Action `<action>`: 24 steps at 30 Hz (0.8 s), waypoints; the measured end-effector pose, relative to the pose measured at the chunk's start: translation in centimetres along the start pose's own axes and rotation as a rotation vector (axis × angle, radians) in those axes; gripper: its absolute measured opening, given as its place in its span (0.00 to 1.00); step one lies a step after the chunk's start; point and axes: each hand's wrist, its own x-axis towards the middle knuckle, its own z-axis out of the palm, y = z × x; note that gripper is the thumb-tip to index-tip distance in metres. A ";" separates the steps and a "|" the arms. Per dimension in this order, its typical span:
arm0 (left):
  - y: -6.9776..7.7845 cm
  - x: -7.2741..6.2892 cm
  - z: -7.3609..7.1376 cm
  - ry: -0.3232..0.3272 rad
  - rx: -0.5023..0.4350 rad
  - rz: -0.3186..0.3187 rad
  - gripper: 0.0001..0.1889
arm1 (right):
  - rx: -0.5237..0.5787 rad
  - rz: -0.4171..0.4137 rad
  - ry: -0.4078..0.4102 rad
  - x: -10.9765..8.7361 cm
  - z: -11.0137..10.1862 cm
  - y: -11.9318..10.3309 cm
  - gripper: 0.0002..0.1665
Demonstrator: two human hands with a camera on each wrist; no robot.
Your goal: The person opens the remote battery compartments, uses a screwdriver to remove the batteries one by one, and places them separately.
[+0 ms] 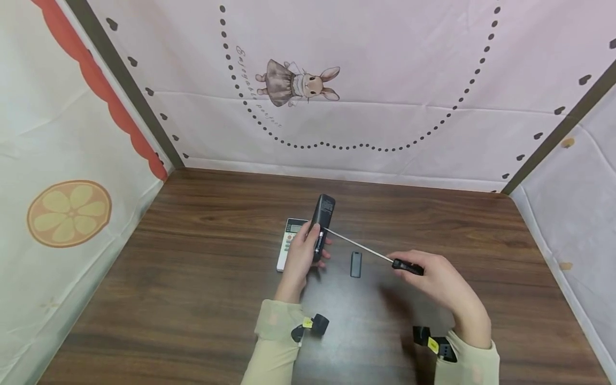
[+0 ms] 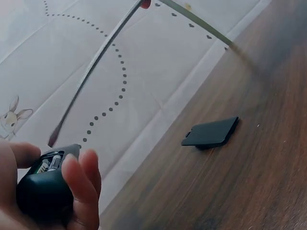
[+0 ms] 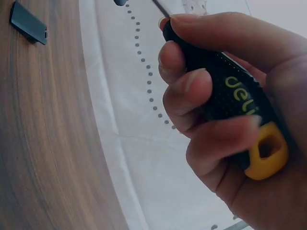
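Observation:
My left hand (image 1: 299, 251) grips a black remote control (image 1: 325, 207) with its back turned up. In the left wrist view its battery compartment is uncovered and a battery (image 2: 55, 161) shows inside. My right hand (image 1: 440, 278) holds a screwdriver (image 1: 363, 247) by its black and yellow handle (image 3: 230, 86), fingers curled round it. The shaft slants left, and its tip (image 2: 53, 138) is at the edge of the battery compartment; whether it touches is hard to tell. A dark battery cover (image 1: 355, 264) lies on the table between the hands.
A white remote control (image 1: 282, 258) with a small display lies on the wooden table (image 1: 202, 299), partly behind my left hand. Printed cloth walls (image 1: 385, 80) enclose the table at the back and both sides.

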 end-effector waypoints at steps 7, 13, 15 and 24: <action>-0.2 0.1 -0.3 0.009 0.045 0.043 0.22 | -0.030 -0.015 -0.025 0.1 -0.1 -0.2 0.18; -0.2 0.4 -0.3 0.019 0.068 0.060 0.20 | -0.059 -0.036 -0.007 0.1 0.0 -0.2 0.19; -0.2 0.4 -0.3 0.026 0.070 0.068 0.20 | -0.067 -0.047 0.003 0.3 0.1 -0.4 0.19; -0.1 0.1 -1.0 -0.058 0.107 0.057 0.17 | -0.248 -0.126 0.083 0.0 0.3 -2.0 0.19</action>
